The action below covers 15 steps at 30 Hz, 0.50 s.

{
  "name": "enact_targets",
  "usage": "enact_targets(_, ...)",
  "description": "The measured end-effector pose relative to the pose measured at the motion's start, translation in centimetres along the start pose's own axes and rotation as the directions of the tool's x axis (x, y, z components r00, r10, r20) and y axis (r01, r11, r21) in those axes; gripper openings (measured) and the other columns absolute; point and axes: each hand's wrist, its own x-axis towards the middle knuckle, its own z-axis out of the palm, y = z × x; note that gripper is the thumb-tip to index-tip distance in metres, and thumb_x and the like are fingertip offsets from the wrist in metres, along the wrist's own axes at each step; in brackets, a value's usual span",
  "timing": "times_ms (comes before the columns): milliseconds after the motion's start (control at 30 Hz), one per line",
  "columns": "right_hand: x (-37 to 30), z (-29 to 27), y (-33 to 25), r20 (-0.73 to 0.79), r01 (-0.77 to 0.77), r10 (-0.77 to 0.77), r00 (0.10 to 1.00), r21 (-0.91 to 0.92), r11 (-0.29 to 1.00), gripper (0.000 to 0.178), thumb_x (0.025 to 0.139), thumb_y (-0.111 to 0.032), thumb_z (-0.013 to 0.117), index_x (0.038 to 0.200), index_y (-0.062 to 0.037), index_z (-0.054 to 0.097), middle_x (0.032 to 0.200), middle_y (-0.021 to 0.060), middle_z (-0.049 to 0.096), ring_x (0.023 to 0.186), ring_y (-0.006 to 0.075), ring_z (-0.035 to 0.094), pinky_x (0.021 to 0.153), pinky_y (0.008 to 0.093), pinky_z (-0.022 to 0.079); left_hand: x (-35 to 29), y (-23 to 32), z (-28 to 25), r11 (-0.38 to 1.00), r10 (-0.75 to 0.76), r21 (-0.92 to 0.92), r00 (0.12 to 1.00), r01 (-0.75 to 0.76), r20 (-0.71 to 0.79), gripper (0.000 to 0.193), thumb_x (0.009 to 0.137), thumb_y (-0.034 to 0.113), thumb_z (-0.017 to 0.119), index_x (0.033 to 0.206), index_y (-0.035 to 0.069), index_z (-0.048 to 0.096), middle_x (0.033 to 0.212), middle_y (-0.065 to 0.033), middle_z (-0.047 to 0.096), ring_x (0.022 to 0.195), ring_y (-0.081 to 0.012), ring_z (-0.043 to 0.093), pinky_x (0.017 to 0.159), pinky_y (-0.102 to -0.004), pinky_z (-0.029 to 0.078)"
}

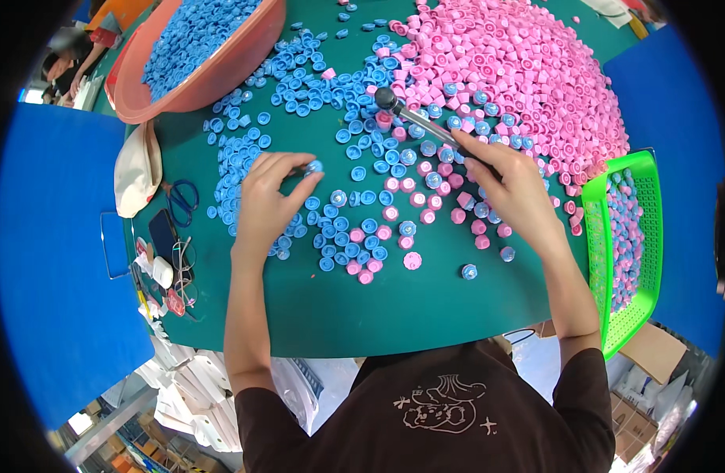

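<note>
My left hand (pixel 264 197) is left of the middle, pinching a small blue cap (pixel 316 166) between thumb and fingertips. Held in my right hand (pixel 510 177) is a metal rod with a dark ball end (pixel 429 124), slanting up to the left over the parts. Loose blue caps (pixel 240 162) lie around and beyond my left hand. Small pink cups (pixel 504 67) form a big heap beyond my right hand, and several are scattered between the hands. Among them lie blue pieces with clear, shiny tops (pixel 469 272).
A salmon-coloured basin (pixel 256 51) full of blue caps stands far left. At the right edge, a green basket (pixel 626 322) holds mixed pink and blue pieces. A white cloth bag (pixel 135 177), blue-handled scissors (pixel 182 203) and a phone (pixel 162 235) lie left. Another person (pixel 67 67) is far left.
</note>
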Motion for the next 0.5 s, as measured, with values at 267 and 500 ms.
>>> enact_targets(267, -0.6, 0.4, -0.6, 0.126, 0.035, -0.041, 0.991, 0.055, 0.998, 0.04, 0.092, -0.006, 0.061, 0.131, -0.0114, 0.062, 0.078, 0.0119, 0.06, 0.069, 0.0224, 0.057, 0.068, 0.0345, 0.047, 3.3, 0.9, 0.9, 0.999, 0.029, -0.016, 0.999, -0.028, 0.025, 0.022, 0.076, 0.011, 0.079, 0.095, 0.003, 0.071, 0.09, -0.007, 0.07, 0.081, -0.0225, 0.062, 0.073, -0.0338, 0.051)
enact_targets(500, -0.2, -1.4, -0.2, 0.045, -0.123, 0.115, 0.992, 0.25, 0.96, 0.039, 0.093, -0.005, 0.06, 0.132, -0.0097, 0.061, 0.088, 0.0056, 0.068, 0.076, 0.0074, 0.055, 0.068, 0.0261, 0.045, 3.4, 1.8, 2.6, 0.972, 0.22, -0.109, 0.967, -0.207, 0.125, 0.024, 0.077, 0.011, 0.078, 0.098, 0.005, 0.069, 0.105, -0.008, 0.071, 0.102, -0.0265, 0.064, 0.089, -0.0375, 0.05)
